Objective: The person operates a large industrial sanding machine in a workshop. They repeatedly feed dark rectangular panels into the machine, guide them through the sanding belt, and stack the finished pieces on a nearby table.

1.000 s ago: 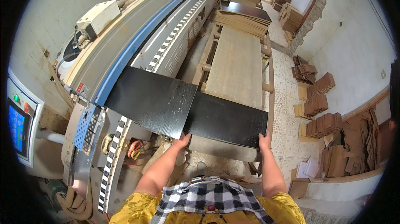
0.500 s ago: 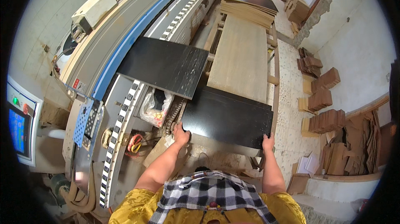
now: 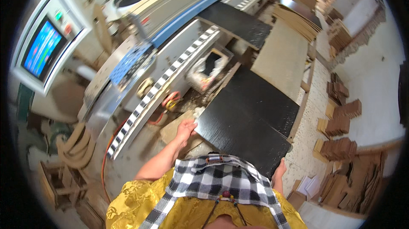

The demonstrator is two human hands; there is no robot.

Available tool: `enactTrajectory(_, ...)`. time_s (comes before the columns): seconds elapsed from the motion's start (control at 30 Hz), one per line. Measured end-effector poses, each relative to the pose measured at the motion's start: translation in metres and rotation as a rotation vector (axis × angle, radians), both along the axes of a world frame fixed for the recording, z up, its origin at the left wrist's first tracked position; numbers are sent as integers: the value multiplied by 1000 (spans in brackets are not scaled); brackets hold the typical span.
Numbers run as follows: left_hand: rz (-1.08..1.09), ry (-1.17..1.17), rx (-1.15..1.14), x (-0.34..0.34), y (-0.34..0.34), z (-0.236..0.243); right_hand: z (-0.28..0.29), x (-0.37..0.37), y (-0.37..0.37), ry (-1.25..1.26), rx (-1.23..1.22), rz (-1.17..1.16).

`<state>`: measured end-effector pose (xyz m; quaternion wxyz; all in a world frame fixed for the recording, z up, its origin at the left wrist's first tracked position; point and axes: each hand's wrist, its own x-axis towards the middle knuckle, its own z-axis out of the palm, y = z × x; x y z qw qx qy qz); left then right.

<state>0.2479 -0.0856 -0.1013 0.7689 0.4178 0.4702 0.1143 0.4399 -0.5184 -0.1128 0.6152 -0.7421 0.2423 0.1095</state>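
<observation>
A black rectangular panel [image 3: 240, 131] is held between my two hands, close in front of my apron and slanted toward the lower right. My left hand [image 3: 186, 131] grips its left edge, thumb along the rim. At its right edge is my right hand [image 3: 279, 170], closed round the side with the fingers partly hidden beneath. Beyond it lies another black panel [image 3: 268, 99], partly covered by the held one. Farther off, a third black panel [image 3: 234, 21] sits on the long machine [image 3: 191, 5] by its blue rail.
A control screen [image 3: 44, 49] stands at the left. Beside the checkered guide strip [image 3: 166, 88] is a bin with a plastic bag [image 3: 208, 69]. A bare board [image 3: 281, 54] extends away toward stacked panels [image 3: 298, 18]. Brown stacks [image 3: 338, 150] line the right wall.
The held panel has come toward me, exposing more of the panel beneath. My view has turned left. The panel on the machine has moved farther along it.
</observation>
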Motion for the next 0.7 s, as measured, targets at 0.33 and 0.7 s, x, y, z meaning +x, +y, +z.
enactTrajectory(0.33, 431, -200, 95, -114, 47, 81, 48, -46, 176, -9, 307, 319)
enactTrajectory(0.7, 543, -240, 16, -184, 43, 73, 71, -159, 279, 119, 432, 1046)
